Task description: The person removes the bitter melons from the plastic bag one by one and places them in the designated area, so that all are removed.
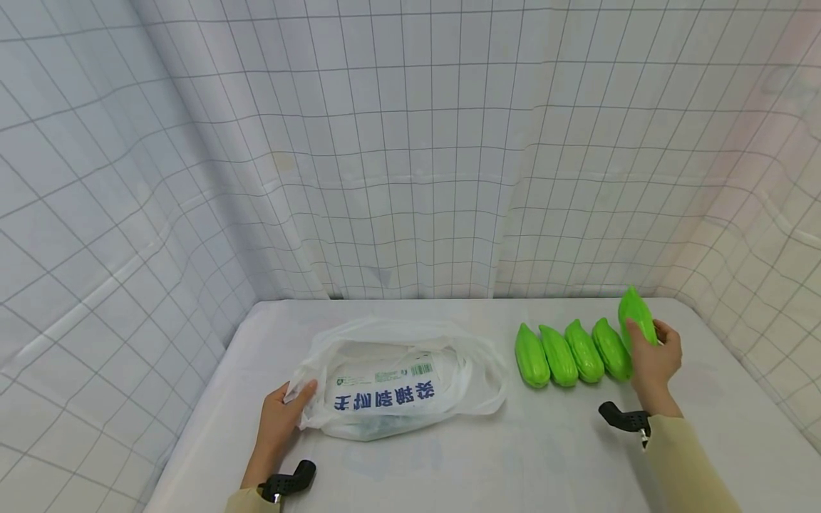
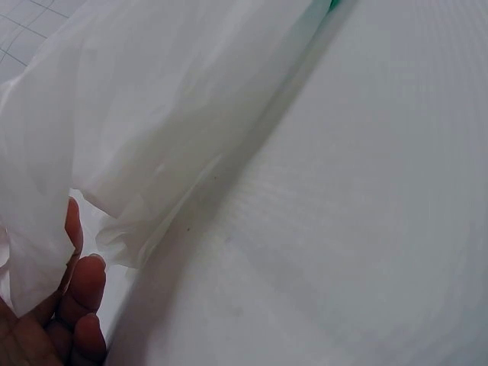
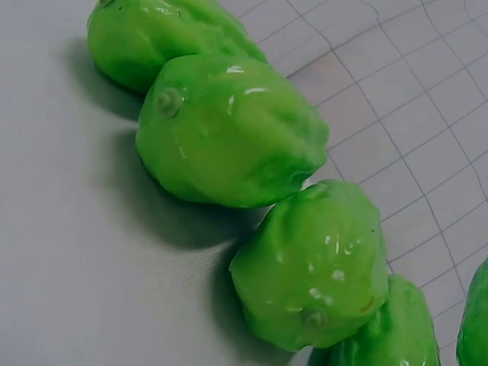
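Observation:
My left hand (image 1: 282, 420) grips the left edge of a white plastic bag (image 1: 385, 424) with dark blue lettering. The bag lies on its side with its mouth spread wide. In the left wrist view, curled fingers (image 2: 85, 290) show at the thin film. At the right, my right hand (image 1: 657, 356) holds a glossy green bitter melon (image 1: 633, 308), its pointed tip upward. Just left of it, several more bitter melons (image 1: 556, 355) lie side by side in a row. The right wrist view shows their ridged, rounded ends, with a bitter melon (image 3: 309, 267) close up.
A white table (image 1: 487, 463) carries everything. White curtains (image 1: 410, 157) with a dark grid pattern rise behind it and on both sides. Black wrist cameras (image 1: 288, 482) sit on both wrists below tan sleeves (image 1: 686, 463).

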`<state>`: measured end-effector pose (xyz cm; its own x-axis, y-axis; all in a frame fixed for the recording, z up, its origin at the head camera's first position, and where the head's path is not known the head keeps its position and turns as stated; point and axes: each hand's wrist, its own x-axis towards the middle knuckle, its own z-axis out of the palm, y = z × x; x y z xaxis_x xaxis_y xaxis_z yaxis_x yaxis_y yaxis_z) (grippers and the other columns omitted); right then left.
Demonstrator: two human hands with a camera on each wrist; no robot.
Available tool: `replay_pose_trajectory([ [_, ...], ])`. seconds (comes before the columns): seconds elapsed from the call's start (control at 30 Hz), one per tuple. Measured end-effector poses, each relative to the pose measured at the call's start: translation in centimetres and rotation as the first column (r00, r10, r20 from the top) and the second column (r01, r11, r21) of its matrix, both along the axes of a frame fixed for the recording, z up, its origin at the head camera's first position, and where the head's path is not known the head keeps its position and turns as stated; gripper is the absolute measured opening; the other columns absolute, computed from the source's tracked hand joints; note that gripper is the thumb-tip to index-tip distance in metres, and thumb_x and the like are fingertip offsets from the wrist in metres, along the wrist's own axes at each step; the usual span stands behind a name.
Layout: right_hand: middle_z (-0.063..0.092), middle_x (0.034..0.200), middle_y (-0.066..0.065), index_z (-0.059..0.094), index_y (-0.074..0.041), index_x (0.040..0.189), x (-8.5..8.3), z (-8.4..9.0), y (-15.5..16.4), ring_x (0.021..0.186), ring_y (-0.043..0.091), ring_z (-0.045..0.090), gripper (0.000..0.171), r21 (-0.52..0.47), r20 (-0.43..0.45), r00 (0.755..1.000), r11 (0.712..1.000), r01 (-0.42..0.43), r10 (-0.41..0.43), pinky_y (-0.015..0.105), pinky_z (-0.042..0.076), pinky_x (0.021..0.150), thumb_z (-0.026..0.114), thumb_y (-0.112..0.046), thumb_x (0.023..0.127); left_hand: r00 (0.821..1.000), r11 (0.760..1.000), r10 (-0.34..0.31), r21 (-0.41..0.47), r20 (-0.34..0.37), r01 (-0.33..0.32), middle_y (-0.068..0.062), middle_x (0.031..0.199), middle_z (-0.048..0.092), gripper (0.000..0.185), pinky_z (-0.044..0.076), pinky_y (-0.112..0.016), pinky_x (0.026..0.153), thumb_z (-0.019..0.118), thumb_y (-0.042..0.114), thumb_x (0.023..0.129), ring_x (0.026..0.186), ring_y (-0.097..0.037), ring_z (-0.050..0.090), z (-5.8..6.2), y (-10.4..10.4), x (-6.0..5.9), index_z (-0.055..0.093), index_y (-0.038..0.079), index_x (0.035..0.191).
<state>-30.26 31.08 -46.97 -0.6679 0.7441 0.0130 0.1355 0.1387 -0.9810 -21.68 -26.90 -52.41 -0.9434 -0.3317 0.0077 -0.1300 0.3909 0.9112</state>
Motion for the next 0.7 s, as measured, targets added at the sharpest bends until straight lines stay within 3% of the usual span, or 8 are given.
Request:
replay_pose_trajectory([
  [0.13,0.041,0.121,-0.008,0.042,-0.015,0.135,0.2,-0.4,0.2,0.123,0.018,0.033,0.066,-0.009,0.001,1.0,1.0,0.0,0.0,0.034,0.026,0.103,0.063,-0.048,0.081,1.0,1.0,-0.001,-0.001,0.0,0.001,-0.013,0.1,0.066,0.054,0.043,-0.024,0.071,0.062,0.048,0.085,0.077,-0.014,0.056,0.0,0.0,0.0,0.062,0.003,0.115],
  [0.4,0.04,0.131,-0.001,0.039,-0.014,0.138,0.1,-0.8,0.7,0.126,0.019,0.032,0.067,-0.018,0.04,0.999,1.0,-0.013,0.014,0.034,0.024,0.105,0.061,-0.046,0.083,1.0,1.0,-0.005,0.003,-0.01,0.005,-0.012,0.101,0.067,0.054,0.044,-0.024,0.072,0.062,0.048,0.084,0.079,-0.013,0.056,-0.1,-0.1,0.0,0.062,0.004,0.115],
  [0.7,0.028,0.148,0.005,0.03,-0.018,0.143,0.2,-1.4,1.3,0.134,0.023,0.025,0.072,-0.036,0.14,0.988,0.998,-0.058,0.063,0.041,0.015,0.109,0.056,-0.051,0.085,1.0,1.0,-0.005,-0.003,-0.018,0.005,-0.011,0.099,0.067,0.052,0.043,-0.024,0.071,0.062,0.047,0.085,0.077,-0.012,0.056,-0.2,-0.1,0.0,0.062,0.004,0.114],
])
